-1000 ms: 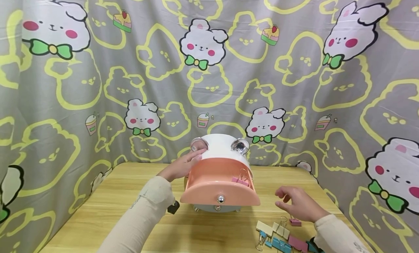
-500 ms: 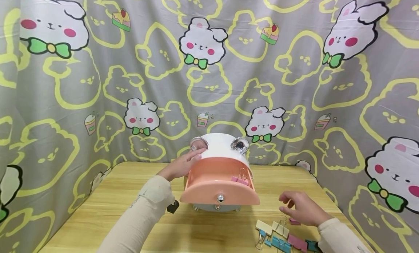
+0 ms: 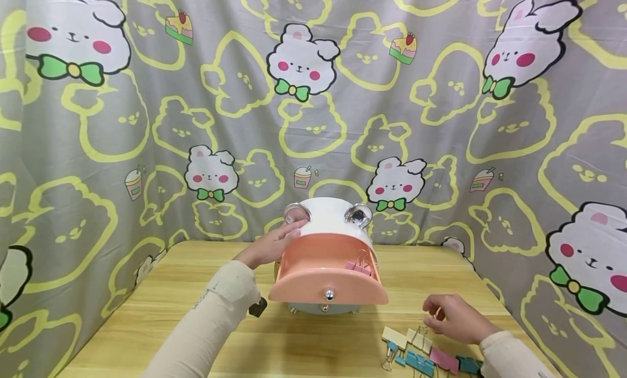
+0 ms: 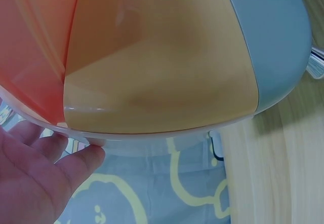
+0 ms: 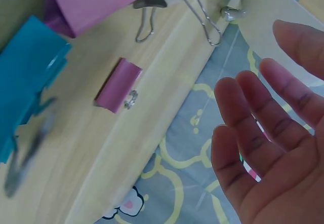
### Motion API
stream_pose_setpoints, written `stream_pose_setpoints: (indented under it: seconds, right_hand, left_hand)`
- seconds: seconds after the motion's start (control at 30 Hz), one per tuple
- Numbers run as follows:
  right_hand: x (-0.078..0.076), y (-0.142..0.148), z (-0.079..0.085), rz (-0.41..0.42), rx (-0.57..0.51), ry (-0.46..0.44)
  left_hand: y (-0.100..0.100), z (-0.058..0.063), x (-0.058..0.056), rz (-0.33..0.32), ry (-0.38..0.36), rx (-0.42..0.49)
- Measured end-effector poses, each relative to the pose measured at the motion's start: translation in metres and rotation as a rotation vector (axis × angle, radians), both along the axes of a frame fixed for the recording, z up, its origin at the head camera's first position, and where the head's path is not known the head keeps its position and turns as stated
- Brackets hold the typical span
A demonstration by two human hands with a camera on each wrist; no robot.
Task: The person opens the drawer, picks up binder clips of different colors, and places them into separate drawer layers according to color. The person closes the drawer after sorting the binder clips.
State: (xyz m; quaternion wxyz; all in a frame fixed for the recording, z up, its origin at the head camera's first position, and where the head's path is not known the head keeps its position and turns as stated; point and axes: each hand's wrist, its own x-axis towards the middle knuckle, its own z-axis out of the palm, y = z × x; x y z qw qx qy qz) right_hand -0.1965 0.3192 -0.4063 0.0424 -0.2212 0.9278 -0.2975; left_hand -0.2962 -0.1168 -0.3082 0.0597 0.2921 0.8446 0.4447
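A small white desktop drawer cabinet point(image 3: 330, 217) with silver round ears stands on the table. Its coral drawer point(image 3: 303, 288) is pulled out, and a pink binder clip point(image 3: 360, 267) lies inside at the right. My left hand point(image 3: 271, 247) rests on the cabinet's left side by the ear, fingers extended against the white rim in the left wrist view. Above the loose clips at right, my right hand point(image 3: 460, 319) hovers with relaxed fingers and holds nothing. Near it in the right wrist view are a small pink binder clip point(image 5: 119, 85) and a larger blue binder clip point(image 5: 30, 77).
Several more binder clips lie at the table's front right, among them a cream clip point(image 3: 394, 337), a blue clip point(image 3: 419, 363) and a larger pink clip point(image 3: 444, 360). A patterned curtain point(image 3: 313, 122) surrounds the wooden table point(image 3: 196, 291) at the back and sides.
My right hand has moved a little right and down, closer over the binder clips. The left hand stays against the cabinet, and the drawer has not moved.
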Motion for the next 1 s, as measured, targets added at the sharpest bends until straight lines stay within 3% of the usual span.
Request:
stream_pose_setpoints:
  seconds: [1.0]
  right_hand:
    - [0.009,0.019,-0.017,0.047,0.036,-0.141]
  left_hand:
    - [0.0,0.001,0.002,0.004,0.01,-0.011]
